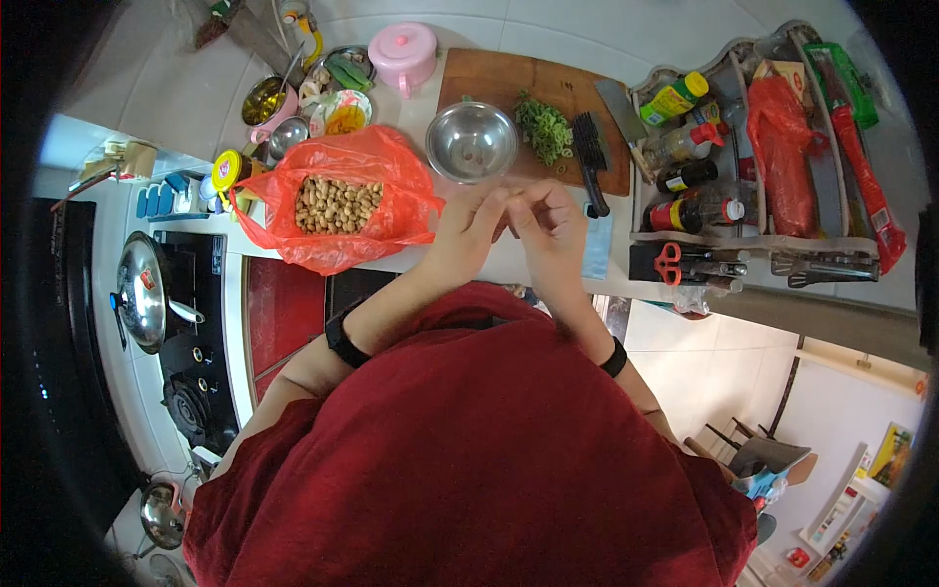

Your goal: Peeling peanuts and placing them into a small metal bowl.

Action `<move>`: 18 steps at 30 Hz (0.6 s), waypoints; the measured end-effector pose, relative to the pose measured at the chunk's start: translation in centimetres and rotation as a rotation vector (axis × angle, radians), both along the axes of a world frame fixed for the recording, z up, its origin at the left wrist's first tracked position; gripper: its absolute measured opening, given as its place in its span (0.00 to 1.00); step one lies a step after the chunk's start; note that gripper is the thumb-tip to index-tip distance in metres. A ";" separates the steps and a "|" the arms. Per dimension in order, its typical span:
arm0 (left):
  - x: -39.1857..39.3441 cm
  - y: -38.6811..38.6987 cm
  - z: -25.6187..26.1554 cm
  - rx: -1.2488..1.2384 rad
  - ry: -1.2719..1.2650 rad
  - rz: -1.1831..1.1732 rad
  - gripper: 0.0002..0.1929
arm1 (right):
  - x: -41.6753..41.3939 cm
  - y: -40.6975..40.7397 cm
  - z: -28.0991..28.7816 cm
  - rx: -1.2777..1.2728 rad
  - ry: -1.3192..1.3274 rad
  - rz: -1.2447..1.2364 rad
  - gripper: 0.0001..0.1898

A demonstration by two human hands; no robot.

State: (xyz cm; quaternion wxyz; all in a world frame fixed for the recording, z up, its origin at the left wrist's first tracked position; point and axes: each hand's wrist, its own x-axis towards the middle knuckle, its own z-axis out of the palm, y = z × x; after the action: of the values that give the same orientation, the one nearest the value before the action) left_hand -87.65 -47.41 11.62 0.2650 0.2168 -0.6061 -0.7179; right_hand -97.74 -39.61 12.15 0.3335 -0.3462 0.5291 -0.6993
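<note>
My left hand (473,227) and my right hand (552,227) meet at the fingertips just in front of a stainless steel bowl (471,167). Thumbs and fingers are pinched together, and whatever may be between them is hidden. A few small reddish-brown kernels (473,157) lie at the bottom of the bowl. To the left, an opened red plastic bag (403,165) holds many unshelled peanuts (337,205).
A wooden cutting board (484,73) behind carries chopped green onions (544,128), a black-handled tool (591,165) and a cleaver (620,110). A pink lidded pot (402,55) stands at the back. Sauce bottles (686,176) fill a rack (741,147) at right; the stove (194,367) is left.
</note>
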 end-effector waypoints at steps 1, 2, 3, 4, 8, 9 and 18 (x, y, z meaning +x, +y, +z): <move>0.0 0.0 0.1 0.000 -0.004 0.003 0.13 | 0.0 0.0 -0.5 0.000 0.001 -0.003 0.05; 0.0 0.0 0.2 -0.001 -0.009 0.006 0.14 | 0.0 -0.1 -1.0 -0.002 -0.042 -0.003 0.04; 0.0 0.0 -0.4 -0.001 -0.008 0.007 0.14 | 0.2 -0.3 -1.1 -0.005 -0.086 0.001 0.04; 0.0 0.0 -1.5 -0.001 0.011 0.024 0.14 | 0.5 -0.3 -1.1 -0.005 -0.086 0.002 0.04; 0.1 0.1 -1.3 0.065 -0.022 0.056 0.14 | 0.9 -0.2 -0.9 0.009 -0.015 -0.043 0.04; 0.0 0.2 -1.1 0.065 -0.021 0.056 0.14 | 0.8 -0.2 -1.0 0.031 0.036 -0.062 0.03; -0.5 0.3 -1.2 0.211 -0.046 0.154 0.16 | 0.6 -0.7 -0.8 0.052 0.445 -0.141 0.07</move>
State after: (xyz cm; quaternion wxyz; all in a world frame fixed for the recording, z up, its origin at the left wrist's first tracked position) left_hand -88.14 -47.15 10.40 0.2812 0.3056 -0.5145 -0.7502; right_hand -97.17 -40.33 11.33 0.1679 -0.4453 0.6303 -0.6134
